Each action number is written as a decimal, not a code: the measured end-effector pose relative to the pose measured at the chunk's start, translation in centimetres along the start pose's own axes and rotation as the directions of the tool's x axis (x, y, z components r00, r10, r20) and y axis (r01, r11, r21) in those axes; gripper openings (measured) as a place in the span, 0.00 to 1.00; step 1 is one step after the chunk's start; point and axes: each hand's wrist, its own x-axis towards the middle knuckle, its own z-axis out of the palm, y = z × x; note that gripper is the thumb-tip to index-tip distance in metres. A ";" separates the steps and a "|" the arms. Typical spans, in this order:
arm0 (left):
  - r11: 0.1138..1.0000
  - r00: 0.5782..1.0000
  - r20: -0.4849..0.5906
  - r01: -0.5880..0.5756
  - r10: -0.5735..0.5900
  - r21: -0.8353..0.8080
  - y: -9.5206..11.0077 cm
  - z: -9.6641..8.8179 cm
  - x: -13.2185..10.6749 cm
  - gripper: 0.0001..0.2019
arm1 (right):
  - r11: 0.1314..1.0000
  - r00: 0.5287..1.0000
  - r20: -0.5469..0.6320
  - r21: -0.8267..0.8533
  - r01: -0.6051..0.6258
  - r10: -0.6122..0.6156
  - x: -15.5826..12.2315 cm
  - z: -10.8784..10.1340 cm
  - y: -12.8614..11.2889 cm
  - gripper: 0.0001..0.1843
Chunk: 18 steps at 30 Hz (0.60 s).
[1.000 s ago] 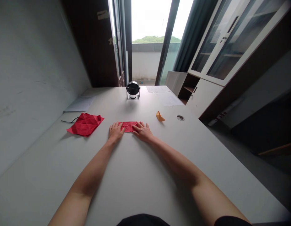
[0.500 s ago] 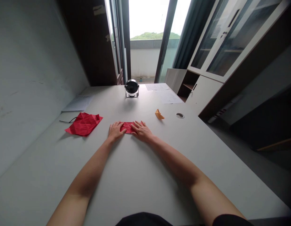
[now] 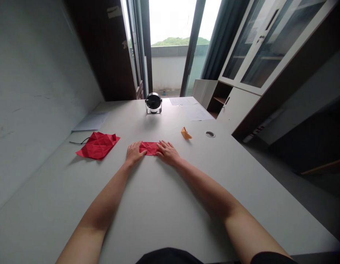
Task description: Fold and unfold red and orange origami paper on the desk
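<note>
A folded strip of red paper (image 3: 151, 148) lies flat on the white table (image 3: 147, 205), its long side running left to right. My left hand (image 3: 134, 152) rests on its left end, fingers stretched forward and thumb over the paper. On the right end lies my right hand (image 3: 168, 152), palm down with the fingers spread. Both ends of the strip are partly hidden under the hands. Crease lines show on its bare middle.
To the left sits a creased red paper sheet (image 3: 99, 146) with a black cord beside it. A small orange folded paper (image 3: 186, 133) stands right of my hands, near a round cable hole (image 3: 210, 134). A round black device (image 3: 153, 103) and paper sheets (image 3: 200, 112) are farther back.
My right hand has slid slightly to the right along the strip, so more of the red middle shows. My left hand has barely moved.
</note>
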 end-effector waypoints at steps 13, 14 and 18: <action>0.964 0.987 -0.117 -0.135 0.110 -0.229 1.1 -0.9 -0.2 0.37 | 0.978 0.988 -0.010 0.135 0.157 -0.157 0.2 0.5 0.4 0.22; 0.959 0.987 -0.120 -0.132 0.104 -0.253 1.4 -1.0 -0.3 0.37 | 0.978 0.988 -0.013 0.140 0.157 -0.157 0.2 0.5 0.4 0.22; 0.941 0.995 -0.063 -0.091 0.074 -0.325 2.2 -1.3 -0.7 0.28 | 0.974 0.988 -0.020 0.163 0.155 -0.154 0.1 0.4 0.4 0.26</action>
